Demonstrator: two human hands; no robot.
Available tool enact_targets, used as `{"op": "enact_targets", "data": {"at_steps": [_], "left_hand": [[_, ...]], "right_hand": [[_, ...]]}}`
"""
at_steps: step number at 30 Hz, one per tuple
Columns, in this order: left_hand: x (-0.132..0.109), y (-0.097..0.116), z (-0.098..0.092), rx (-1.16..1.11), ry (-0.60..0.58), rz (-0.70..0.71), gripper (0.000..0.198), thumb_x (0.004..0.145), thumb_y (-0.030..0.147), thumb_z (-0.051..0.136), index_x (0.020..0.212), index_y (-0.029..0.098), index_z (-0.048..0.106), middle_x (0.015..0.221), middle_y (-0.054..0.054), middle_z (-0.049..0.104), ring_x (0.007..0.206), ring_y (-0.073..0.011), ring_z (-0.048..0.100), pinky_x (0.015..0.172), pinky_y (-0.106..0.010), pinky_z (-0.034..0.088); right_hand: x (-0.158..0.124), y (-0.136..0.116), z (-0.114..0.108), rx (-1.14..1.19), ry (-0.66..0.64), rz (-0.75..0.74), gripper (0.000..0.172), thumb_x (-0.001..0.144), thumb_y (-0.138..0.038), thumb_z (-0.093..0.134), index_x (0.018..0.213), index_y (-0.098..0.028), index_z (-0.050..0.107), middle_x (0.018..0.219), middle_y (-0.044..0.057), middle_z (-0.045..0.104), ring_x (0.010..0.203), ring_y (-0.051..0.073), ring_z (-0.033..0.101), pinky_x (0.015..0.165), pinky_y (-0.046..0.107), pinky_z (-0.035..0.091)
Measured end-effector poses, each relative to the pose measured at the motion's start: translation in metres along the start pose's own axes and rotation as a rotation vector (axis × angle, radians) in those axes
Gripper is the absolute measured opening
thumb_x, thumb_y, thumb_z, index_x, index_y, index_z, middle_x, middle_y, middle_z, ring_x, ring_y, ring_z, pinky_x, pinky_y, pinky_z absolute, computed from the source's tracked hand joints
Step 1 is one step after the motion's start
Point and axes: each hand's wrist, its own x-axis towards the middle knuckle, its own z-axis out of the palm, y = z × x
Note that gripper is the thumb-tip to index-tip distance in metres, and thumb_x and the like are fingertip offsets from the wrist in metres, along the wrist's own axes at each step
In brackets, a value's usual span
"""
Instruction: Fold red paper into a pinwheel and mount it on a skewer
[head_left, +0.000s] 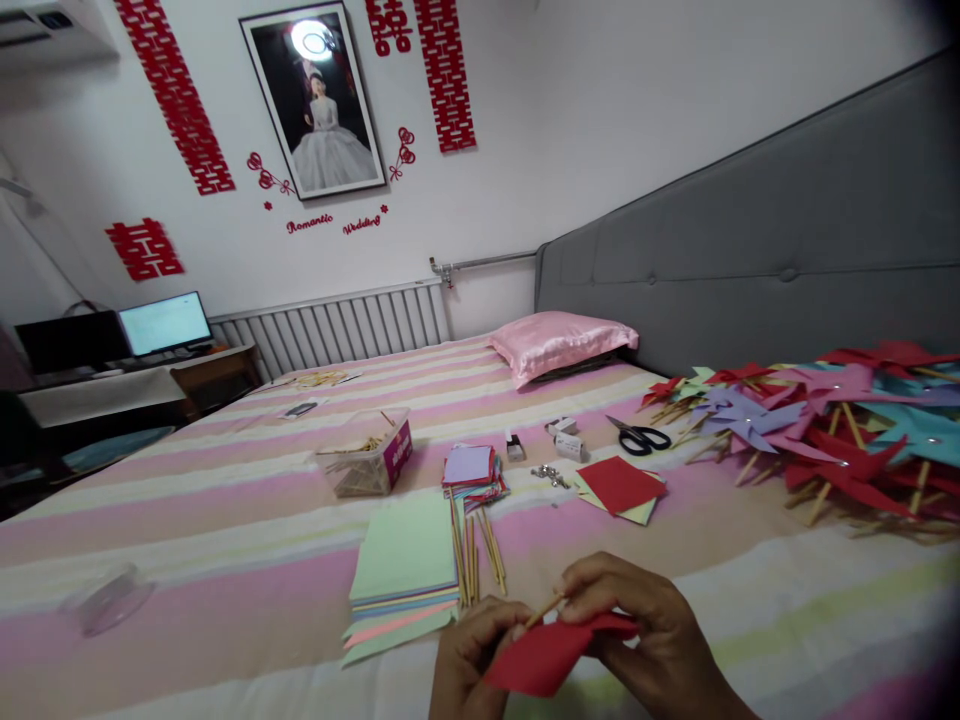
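Low in the view, my left hand [480, 650] and my right hand [637, 620] are both closed around a red paper pinwheel [541, 660] and its thin wooden stick [544, 610]. The paper is bent and partly hidden by my fingers. My left fingers grip the stick's lower end and the paper edge; my right fingers pinch near its other end. Just beyond my left hand lie loose wooden sticks [471, 560] beside a stack of coloured paper sheets [409, 550] with pale green on top. Ahead is a red paper square [621, 484] lying on yellowish sheets.
A heap of finished pinwheels [840, 420] fills the right side. Black scissors [641, 437], small metal pins [551, 477], little boxes [568, 443], a pile of small paper squares [471, 468] and a plastic tub of sticks [366, 458] lie on the striped bed. A clear lid [112, 603] rests at left.
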Motion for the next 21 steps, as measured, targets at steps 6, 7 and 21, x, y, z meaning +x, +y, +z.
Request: {"op": "enact_targets", "data": {"at_steps": [6, 7, 21], "left_hand": [[0.0000, -0.0017, -0.0008, -0.005, -0.018, -0.005, 0.022, 0.071, 0.036, 0.056, 0.069, 0.020, 0.071, 0.066, -0.004, 0.060, 0.068, -0.0202, 0.053, 0.067, -0.030, 0.036], [-0.0001, -0.0023, -0.0008, -0.014, -0.020, -0.006, 0.022, 0.071, 0.036, 0.056, 0.069, 0.020, 0.071, 0.066, -0.005, 0.060, 0.068, -0.0203, 0.053, 0.066, -0.029, 0.037], [0.0009, -0.0055, -0.0036, -0.012, -0.028, 0.062, 0.017, 0.068, 0.032, 0.063, 0.076, 0.022, 0.074, 0.069, -0.006, 0.066, 0.068, -0.0215, 0.057, 0.066, -0.028, 0.040]], "right_hand": [[-0.0003, -0.0001, 0.0010, 0.000, -0.004, -0.009, 0.019, 0.068, -0.010, 0.070, 0.079, -0.025, 0.066, 0.081, 0.003, 0.066, 0.074, 0.018, 0.065, 0.065, 0.023, 0.051], [-0.0003, -0.0004, 0.0010, -0.004, -0.003, -0.005, 0.019, 0.068, -0.009, 0.070, 0.078, -0.025, 0.066, 0.081, 0.003, 0.066, 0.074, 0.018, 0.065, 0.065, 0.023, 0.051], [-0.0009, -0.0057, 0.0019, -0.032, -0.017, 0.004, 0.020, 0.065, -0.005, 0.068, 0.073, -0.023, 0.061, 0.079, 0.003, 0.063, 0.070, 0.017, 0.063, 0.063, 0.022, 0.048]]}}
